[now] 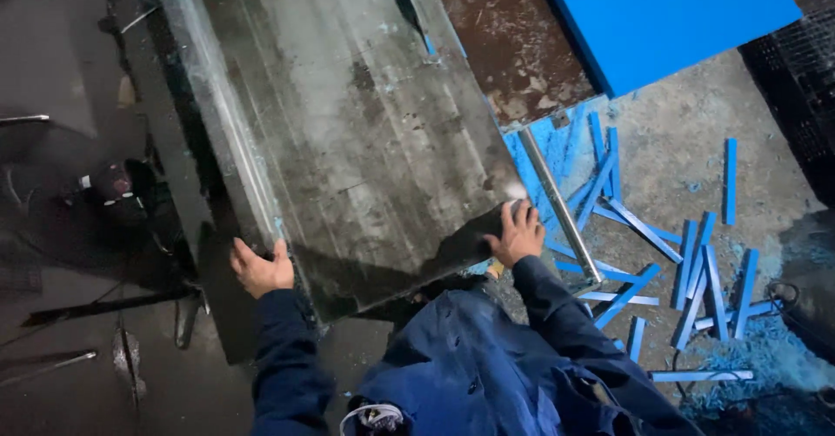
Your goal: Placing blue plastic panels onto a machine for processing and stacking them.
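Both hands rest on the near end of a large grey metal plate point(348, 123), a scuffed, streaked slab that slopes away from the person. The left hand point(259, 269) is curled over the plate's near left corner, fingers wrapped around the edge and thumb on top — a closed hold on the rim. The right hand point(517, 232) lies flat on the plate's near right corner with fingers spread wide, pressing down and gripping nothing. Both arms wear dark blue sleeves.

Just right of the plate, a thin metal rod point(562, 206) runs along its edge toward the person. Beyond the rod, to the right of the plate, many blue offcut strips point(696, 262) lie scattered and crossed over each other, with blue shavings point(765, 358) heaped near them. Past the plate's far right corner sits a blue panel point(661, 14) on a rusty brown surface point(509, 36). Left of the plate, dark machine parts and bars sit in shadow — too dim to make out.

The floor point(678, 149) is rough grey concrete, dusted blue.
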